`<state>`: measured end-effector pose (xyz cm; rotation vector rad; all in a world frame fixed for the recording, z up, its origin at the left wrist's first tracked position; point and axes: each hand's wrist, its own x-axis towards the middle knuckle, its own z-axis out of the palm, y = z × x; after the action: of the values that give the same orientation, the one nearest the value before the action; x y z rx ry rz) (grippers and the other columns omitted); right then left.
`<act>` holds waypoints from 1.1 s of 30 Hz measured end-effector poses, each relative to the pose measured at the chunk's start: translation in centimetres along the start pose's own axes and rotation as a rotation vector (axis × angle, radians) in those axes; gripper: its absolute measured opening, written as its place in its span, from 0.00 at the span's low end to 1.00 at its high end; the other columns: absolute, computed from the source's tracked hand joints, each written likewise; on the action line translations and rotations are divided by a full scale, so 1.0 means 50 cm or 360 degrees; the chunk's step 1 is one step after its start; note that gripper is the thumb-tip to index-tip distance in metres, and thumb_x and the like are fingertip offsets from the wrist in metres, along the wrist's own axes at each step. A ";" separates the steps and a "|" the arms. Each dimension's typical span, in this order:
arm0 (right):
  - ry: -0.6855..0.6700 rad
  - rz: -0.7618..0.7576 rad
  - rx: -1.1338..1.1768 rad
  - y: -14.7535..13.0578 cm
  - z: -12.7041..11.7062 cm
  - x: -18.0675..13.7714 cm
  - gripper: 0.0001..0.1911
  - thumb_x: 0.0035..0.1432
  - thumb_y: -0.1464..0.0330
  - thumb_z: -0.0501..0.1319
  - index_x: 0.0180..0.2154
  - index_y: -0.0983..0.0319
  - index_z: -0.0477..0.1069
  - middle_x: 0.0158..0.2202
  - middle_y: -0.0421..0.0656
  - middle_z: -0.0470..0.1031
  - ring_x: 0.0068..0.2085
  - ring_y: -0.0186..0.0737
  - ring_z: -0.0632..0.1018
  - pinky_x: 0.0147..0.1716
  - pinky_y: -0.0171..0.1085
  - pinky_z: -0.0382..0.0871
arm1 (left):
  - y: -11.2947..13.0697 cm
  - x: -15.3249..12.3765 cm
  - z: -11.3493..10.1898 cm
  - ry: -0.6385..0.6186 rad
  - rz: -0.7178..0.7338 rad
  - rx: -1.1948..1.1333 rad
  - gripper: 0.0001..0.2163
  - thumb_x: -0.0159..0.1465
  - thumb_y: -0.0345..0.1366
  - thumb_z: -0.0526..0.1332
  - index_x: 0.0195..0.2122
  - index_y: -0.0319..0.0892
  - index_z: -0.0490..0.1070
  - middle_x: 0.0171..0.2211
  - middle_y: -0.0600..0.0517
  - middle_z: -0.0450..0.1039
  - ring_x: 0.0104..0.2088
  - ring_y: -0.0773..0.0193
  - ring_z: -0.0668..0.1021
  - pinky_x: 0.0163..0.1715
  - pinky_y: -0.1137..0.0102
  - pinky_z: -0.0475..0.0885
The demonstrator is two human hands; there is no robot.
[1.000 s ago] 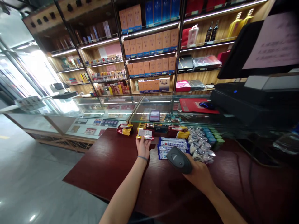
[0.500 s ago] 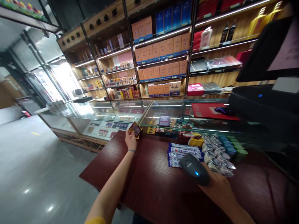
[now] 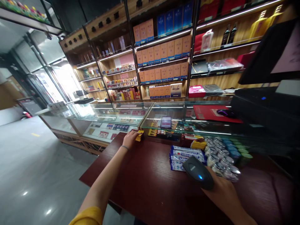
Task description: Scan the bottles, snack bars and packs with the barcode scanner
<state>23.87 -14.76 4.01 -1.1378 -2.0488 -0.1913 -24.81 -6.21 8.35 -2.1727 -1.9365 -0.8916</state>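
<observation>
My left hand (image 3: pixel 130 138) reaches to the far left edge of the dark red-brown table, fingers closed over small yellow and dark-brown packets (image 3: pixel 140 136). Its fingertips are partly hidden, and how many packets they grip I cannot tell. In my right hand (image 3: pixel 221 189) is a black barcode scanner (image 3: pixel 198 172) with a lit blue light. Just beyond the scanner's head lie several blue-and-white wrapped packets (image 3: pixel 187 153). Several small jars with silver lids (image 3: pixel 219 156) stand beyond my right hand.
A glass display counter (image 3: pixel 164 109) runs along the table's far side. More yellow packets (image 3: pixel 198 143) and green-topped containers (image 3: pixel 243 151) line the table's back. At the right stands a monitor (image 3: pixel 262 56); a mouse (image 3: pixel 225 112) rests on a red mat (image 3: pixel 203 113).
My left hand has turned palm-down and lowered the small packet it held tilted up onto the stack at the table's edge. The scanner stays in my right hand, almost unmoved.
</observation>
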 end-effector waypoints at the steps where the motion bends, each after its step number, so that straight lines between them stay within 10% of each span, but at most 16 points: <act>1: 0.0003 0.0007 0.0007 0.000 -0.001 0.001 0.20 0.59 0.68 0.57 0.53 0.60 0.71 0.27 0.42 0.81 0.27 0.49 0.83 0.28 0.39 0.71 | -0.007 0.004 0.003 -0.0037 0.0015 -0.0019 0.13 0.69 0.31 0.61 0.48 0.55 0.80 0.47 0.49 0.79 0.50 0.59 0.80 0.57 0.68 0.71; 25: 0.0162 0.0024 -0.0085 0.036 -0.009 0.009 0.19 0.61 0.68 0.59 0.54 0.62 0.71 0.33 0.50 0.84 0.29 0.51 0.84 0.27 0.40 0.75 | 0.010 0.011 0.026 0.0055 0.0037 -0.0145 0.17 0.61 0.41 0.71 0.52 0.52 0.79 0.56 0.47 0.79 0.62 0.49 0.75 0.69 0.52 0.62; 33: 0.0487 0.0550 -0.0047 0.055 -0.028 0.015 0.23 0.59 0.59 0.62 0.53 0.63 0.72 0.28 0.47 0.82 0.28 0.48 0.83 0.28 0.38 0.73 | 0.226 0.014 0.110 0.0293 0.0022 -0.0883 0.12 0.63 0.39 0.69 0.48 0.52 0.79 0.54 0.46 0.79 0.61 0.46 0.76 0.68 0.52 0.66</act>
<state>26.56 -13.30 4.86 -1.3689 -1.5623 -0.2094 -12.30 -5.30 7.54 -2.2452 -1.7297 -1.7273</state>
